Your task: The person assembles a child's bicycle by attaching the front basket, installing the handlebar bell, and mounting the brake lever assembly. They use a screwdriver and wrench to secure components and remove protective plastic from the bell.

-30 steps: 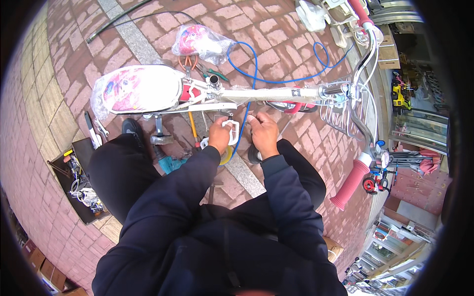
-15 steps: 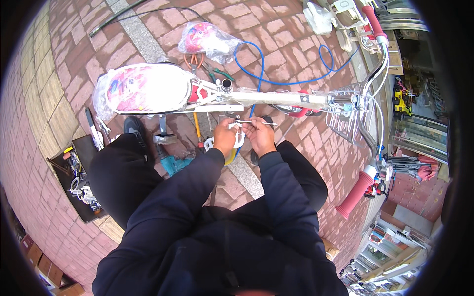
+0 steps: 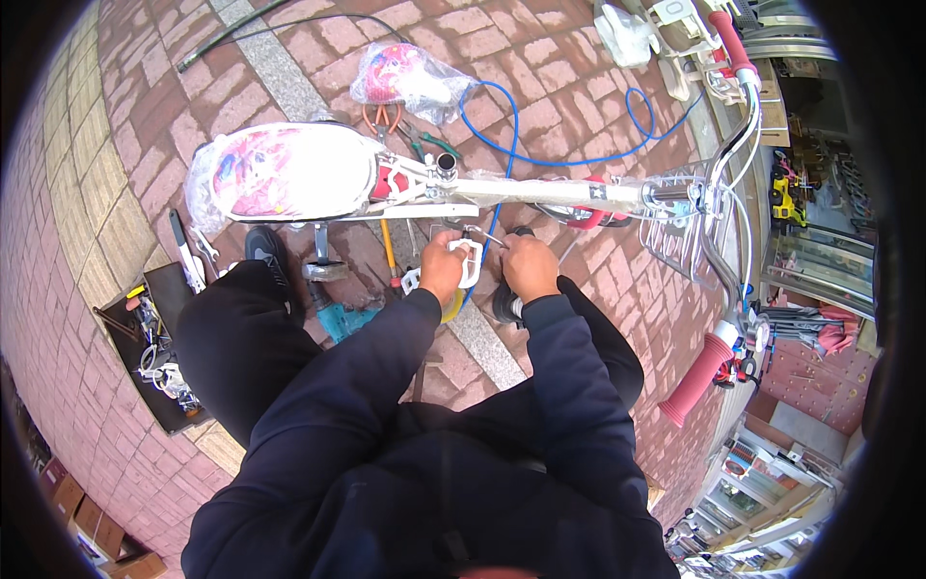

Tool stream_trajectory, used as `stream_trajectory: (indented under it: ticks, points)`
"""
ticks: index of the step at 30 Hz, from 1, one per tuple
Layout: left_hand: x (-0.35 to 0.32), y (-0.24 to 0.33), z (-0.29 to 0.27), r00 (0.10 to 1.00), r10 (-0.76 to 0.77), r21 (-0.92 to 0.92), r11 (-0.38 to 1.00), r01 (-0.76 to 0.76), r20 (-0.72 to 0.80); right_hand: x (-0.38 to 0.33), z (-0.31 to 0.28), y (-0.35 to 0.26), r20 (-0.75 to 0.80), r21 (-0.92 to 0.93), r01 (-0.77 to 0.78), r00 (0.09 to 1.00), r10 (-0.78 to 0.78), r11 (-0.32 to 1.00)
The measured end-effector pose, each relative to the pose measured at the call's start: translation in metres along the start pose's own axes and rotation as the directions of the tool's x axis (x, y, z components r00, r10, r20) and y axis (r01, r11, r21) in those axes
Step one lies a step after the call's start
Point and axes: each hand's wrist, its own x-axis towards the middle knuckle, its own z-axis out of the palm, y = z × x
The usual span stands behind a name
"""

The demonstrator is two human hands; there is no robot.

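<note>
My left hand point(image 3: 443, 267) is closed round a white pedal-like plastic frame point(image 3: 472, 262), just below the near side of a children's bicycle point(image 3: 540, 191). My right hand point(image 3: 530, 266) is a fist on the end of a thin metal wrench-like tool point(image 3: 489, 235). The tool's far end reaches toward the left fingertips; the small part there is too tiny to make out. The bicycle stands across in front of me, with its plastic-wrapped picture panel point(image 3: 253, 174) to the left, and the handlebar and wire basket point(image 3: 675, 232) to the right.
Near my left foot lie a teal power drill point(image 3: 342, 319) and a yellow-handled tool point(image 3: 389, 247). An open toolbox point(image 3: 154, 357) stands to the left. Beyond the bicycle are pliers point(image 3: 431, 144), a blue hose point(image 3: 559, 162) and a wrapped pink saddle point(image 3: 400, 77).
My right hand has moved slightly right and down and closed into a fist. The metal tool now slants down toward it instead of lying level. My left hand has barely moved.
</note>
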Motion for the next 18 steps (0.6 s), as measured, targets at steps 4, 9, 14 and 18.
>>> stream_trajectory:
  ticks: [4, 9, 14, 18]
  points:
    - [0.003, -0.004, 0.000, 1.000, -0.003, 0.002, 1.000, 0.003, 0.001, -0.005, -0.007, -0.009, -0.038, -0.156, -0.024, 0.999, 0.018, 0.988]
    - [0.006, -0.007, -0.001, 0.999, 0.049, 0.024, 0.999, -0.049, 0.007, -0.003, -0.019, -0.026, -0.028, -0.264, 0.105, 0.993, -0.117, 0.959]
    - [0.004, -0.006, 0.000, 0.999, 0.049, 0.011, 0.999, -0.049, -0.008, 0.009, -0.040, -0.034, 0.023, -0.105, 0.287, 0.958, -0.286, 0.952]
    - [0.003, -0.003, 0.001, 0.998, 0.057, 0.030, 0.998, -0.056, -0.012, 0.022, -0.059, -0.034, 0.027, 0.184, 0.378, 0.921, -0.389, 0.908]
